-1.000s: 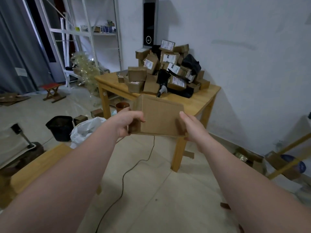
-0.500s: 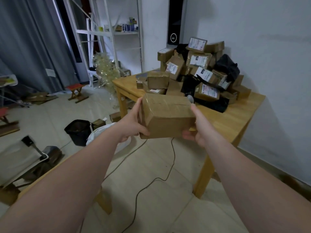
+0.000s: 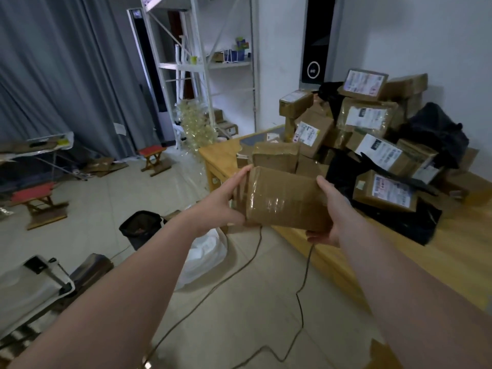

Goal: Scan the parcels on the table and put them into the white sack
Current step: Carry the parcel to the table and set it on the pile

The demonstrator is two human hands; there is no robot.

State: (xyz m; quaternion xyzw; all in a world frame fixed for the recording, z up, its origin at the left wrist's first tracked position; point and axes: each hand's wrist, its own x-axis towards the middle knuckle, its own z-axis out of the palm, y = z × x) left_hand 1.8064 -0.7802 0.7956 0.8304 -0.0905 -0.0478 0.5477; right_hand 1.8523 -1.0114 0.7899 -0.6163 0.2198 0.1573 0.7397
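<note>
I hold a taped brown cardboard parcel (image 3: 282, 201) in the air at the near corner of the wooden table (image 3: 458, 257). My left hand (image 3: 221, 201) grips its left end and my right hand (image 3: 332, 211) its right end and underside. No label shows on the faces turned to me. A heap of brown parcels (image 3: 367, 121) with white labels and black bags (image 3: 436, 129) fills the table's far side. The white sack (image 3: 205, 254) lies on the floor below my left forearm, partly hidden by it.
A black bin (image 3: 139, 227) stands on the floor left of the sack. A dark cable (image 3: 300, 291) trails across the tiles. White shelving (image 3: 202, 65), grey curtains, small red stools (image 3: 151, 158) and a low bench stand to the left.
The view has swung left and closer to the table. The parcel has been turned in my hands, from a flat side to its taped faces.
</note>
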